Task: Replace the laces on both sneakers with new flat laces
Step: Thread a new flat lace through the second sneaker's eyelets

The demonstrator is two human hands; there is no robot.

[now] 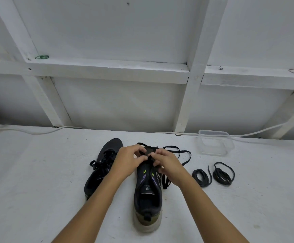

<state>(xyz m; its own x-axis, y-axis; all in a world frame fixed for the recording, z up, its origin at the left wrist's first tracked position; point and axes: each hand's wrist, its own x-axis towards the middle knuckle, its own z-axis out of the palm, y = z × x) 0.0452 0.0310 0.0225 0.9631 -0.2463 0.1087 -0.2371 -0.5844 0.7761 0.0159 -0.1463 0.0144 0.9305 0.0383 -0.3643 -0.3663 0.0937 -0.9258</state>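
Note:
Two black sneakers stand on the white table. The left sneaker (98, 171) is laced, with a bow on top. The right sneaker (148, 195) points away from me, heel nearest, its upper eyelets without lace. My left hand (128, 161) and my right hand (167, 163) meet over its forefoot and pinch a flat black lace (181, 156) at the lowest eyelets. The lace's loose ends loop out to the right of the shoe. Two coiled round black laces (213, 174) lie on the table further right.
A clear plastic container (214, 142) stands at the back right of the table. A white cable (37, 131) runs along the table's far edge below a white framed wall. Rubber bands (41, 57) lie on the wall's ledge.

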